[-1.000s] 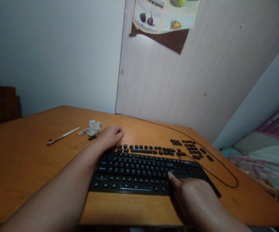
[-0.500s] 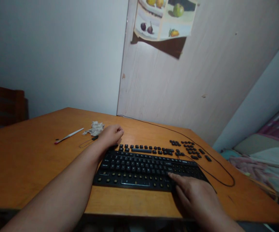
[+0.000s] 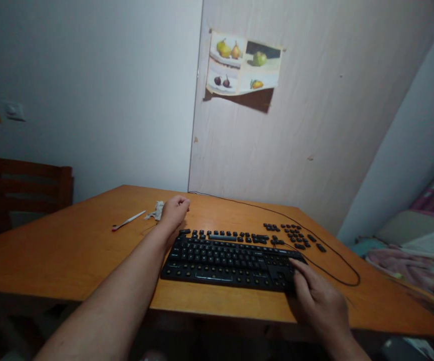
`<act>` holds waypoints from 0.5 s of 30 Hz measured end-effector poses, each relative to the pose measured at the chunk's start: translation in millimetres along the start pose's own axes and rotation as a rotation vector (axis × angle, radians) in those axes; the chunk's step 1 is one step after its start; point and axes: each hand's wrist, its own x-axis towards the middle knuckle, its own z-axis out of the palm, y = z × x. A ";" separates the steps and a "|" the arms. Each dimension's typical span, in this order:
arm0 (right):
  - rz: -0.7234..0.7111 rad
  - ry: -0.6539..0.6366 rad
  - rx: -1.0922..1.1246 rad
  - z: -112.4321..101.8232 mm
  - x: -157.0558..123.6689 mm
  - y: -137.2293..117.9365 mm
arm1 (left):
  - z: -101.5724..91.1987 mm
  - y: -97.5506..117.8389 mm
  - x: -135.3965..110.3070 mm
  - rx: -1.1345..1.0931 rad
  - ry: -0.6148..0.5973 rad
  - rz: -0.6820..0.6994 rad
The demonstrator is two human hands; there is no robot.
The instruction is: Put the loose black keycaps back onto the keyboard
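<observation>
A black keyboard [image 3: 217, 258] lies on the wooden table. Keycaps are off its lower rows and its right-hand number block. My right hand [image 3: 324, 301] is at the keyboard's right end, index finger stretched over the number block and thumb apart; nothing shows in it. Beyond the keyboard's back left corner, my left hand [image 3: 175, 213] is closed with curled fingers; whatever they may hold is hidden. Several loose keycaps [image 3: 222, 236] stand in rows behind the keyboard. More loose keycaps [image 3: 294, 233] are grouped at the back right.
A crumpled whitish tissue [image 3: 158, 210] lies partly hidden behind my left hand. Left of it is a white stick-like brush [image 3: 132, 219] with a reddish end. A black cable [image 3: 337, 253] loops along the right. A wooden chair [image 3: 32, 185] stands at the left.
My right hand has moved right along the keyboard, from the main keys to the number block. My left hand stays closed behind the corner. The camera view has tilted up and turned left.
</observation>
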 end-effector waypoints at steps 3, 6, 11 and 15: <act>-0.009 0.098 0.063 9.5 -6.3 5.1 | -6.1 -4.9 -5.9 -0.025 -0.003 -0.027; 0.012 0.193 0.124 17.1 -9.1 7.1 | -14.8 -16.4 -16.8 -0.035 0.060 -0.048; 0.121 0.202 0.192 21.5 -8.8 6.0 | -31.5 -41.2 -45.2 -0.082 0.137 -0.145; 0.206 0.213 0.246 20.3 -6.7 4.1 | -43.0 -46.2 -69.8 -0.184 0.169 -0.250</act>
